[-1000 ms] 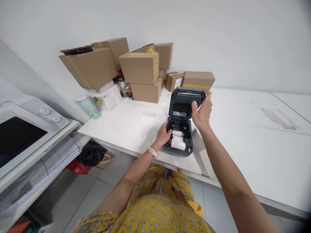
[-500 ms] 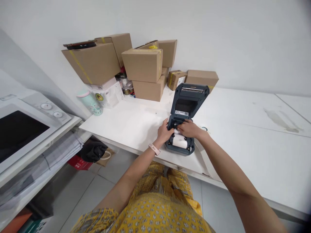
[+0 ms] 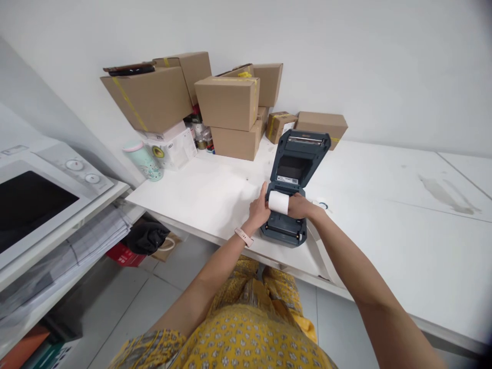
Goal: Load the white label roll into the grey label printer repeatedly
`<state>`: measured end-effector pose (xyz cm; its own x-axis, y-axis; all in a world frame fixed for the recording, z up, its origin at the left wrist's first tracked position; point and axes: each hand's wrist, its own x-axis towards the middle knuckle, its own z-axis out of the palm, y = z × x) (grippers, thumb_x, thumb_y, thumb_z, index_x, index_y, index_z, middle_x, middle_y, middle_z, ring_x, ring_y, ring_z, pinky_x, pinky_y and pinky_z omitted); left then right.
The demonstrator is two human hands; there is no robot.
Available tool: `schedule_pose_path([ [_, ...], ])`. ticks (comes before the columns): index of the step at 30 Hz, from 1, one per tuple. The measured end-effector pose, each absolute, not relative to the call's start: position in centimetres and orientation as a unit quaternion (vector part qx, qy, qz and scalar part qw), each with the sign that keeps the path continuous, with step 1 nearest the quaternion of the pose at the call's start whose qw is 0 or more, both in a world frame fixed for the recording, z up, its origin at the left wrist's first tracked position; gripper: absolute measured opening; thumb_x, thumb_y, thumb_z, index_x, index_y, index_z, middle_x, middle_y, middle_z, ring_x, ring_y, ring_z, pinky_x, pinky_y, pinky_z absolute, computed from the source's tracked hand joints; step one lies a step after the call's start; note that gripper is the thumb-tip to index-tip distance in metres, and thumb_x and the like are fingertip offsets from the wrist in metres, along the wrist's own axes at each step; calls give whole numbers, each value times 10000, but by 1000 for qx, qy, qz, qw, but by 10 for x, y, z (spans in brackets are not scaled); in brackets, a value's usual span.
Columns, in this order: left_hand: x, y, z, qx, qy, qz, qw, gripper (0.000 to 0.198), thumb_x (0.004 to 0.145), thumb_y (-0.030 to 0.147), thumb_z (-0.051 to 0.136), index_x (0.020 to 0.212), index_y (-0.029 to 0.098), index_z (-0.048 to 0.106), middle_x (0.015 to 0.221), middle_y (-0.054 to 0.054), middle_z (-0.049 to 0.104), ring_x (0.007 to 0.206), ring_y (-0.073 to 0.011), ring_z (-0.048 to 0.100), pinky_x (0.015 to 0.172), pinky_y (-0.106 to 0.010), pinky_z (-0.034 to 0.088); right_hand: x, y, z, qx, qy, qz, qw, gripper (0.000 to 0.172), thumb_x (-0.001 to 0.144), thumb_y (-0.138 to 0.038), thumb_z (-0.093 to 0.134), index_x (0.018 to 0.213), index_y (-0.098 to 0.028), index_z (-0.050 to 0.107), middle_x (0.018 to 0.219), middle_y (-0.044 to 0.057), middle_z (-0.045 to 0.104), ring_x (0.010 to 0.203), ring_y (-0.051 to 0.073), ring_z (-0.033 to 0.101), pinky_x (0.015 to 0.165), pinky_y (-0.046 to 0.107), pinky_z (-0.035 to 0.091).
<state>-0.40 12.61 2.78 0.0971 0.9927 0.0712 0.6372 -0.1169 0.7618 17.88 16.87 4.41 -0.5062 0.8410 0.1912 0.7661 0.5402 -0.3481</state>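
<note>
A dark grey label printer [image 3: 282,237] stands near the front edge of the white table with its lid [image 3: 302,154] raised. A white paper roll [image 3: 279,202] is lifted above the printer's open bay, its printed strip end not showing. My right hand [image 3: 300,206] grips the roll at its right end, fingers partly hidden behind it. At the printer's left wall, my left hand [image 3: 259,210] holds the edge, index finger pointing up and thumb close to the roll's left end; whether the thumb touches the roll is unclear.
Cardboard boxes [image 3: 226,105] are stacked at the back left. A mint tumbler [image 3: 146,163] stands by a white box [image 3: 177,151]. A microwave [image 3: 88,171] sits on a shelf at left. A paper strip [image 3: 325,256] lies right of the printer, at the table edge.
The paper roll has come up out of the printer's bay, with my right hand gripping its right end. My left hand stays at the printer's left side, index finger now more upright.
</note>
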Motion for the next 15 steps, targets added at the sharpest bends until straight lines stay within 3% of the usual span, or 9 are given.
schedule_pose_path([
  [4, -3, 125, 25, 670, 601, 320, 296, 778, 875, 141, 426, 1595, 244, 151, 1355, -88, 640, 1219, -292, 613, 1050, -431, 430, 200, 149, 74, -416, -865, 232, 159, 412, 827, -511, 587, 1126, -243, 681, 1024, 61, 763, 1031, 263, 681, 968, 429, 531],
  [6, -3, 124, 26, 670, 599, 323, 296, 748, 890, 141, 411, 1591, 236, 169, 1396, -97, 608, 1256, -279, 591, 1071, -430, 415, 231, 126, 93, -414, -811, 340, 237, 524, 857, -588, 541, 1246, -249, 630, 1176, 74, 724, 1127, 271, 653, 1025, 463, 505],
  [10, -2, 123, 28, 674, 605, 309, 291, 702, 910, 147, 394, 1583, 222, 207, 1368, -109, 627, 1257, -264, 589, 1077, -426, 409, 312, 75, 95, -498, -626, 396, 452, 727, 730, -660, 688, 1356, -313, 557, 1118, 104, 719, 1025, 321, 686, 995, 534, 507],
  [12, -2, 123, 29, 678, 606, 303, 285, 687, 915, 153, 394, 1578, 217, 225, 1335, -109, 648, 1238, -267, 601, 1072, -429, 415, 345, 59, 73, -540, -560, 367, 510, 696, 661, -671, 743, 1266, -353, 611, 1081, 110, 712, 1028, 331, 679, 999, 529, 503],
  [15, -1, 123, 28, 683, 605, 303, 275, 666, 918, 153, 387, 1568, 216, 257, 1327, -109, 653, 1223, -274, 610, 1065, -436, 424, 366, 51, 23, -621, -449, 250, 592, 566, 559, -705, 761, 978, -341, 647, 981, 89, 717, 916, 337, 703, 880, 567, 545],
])
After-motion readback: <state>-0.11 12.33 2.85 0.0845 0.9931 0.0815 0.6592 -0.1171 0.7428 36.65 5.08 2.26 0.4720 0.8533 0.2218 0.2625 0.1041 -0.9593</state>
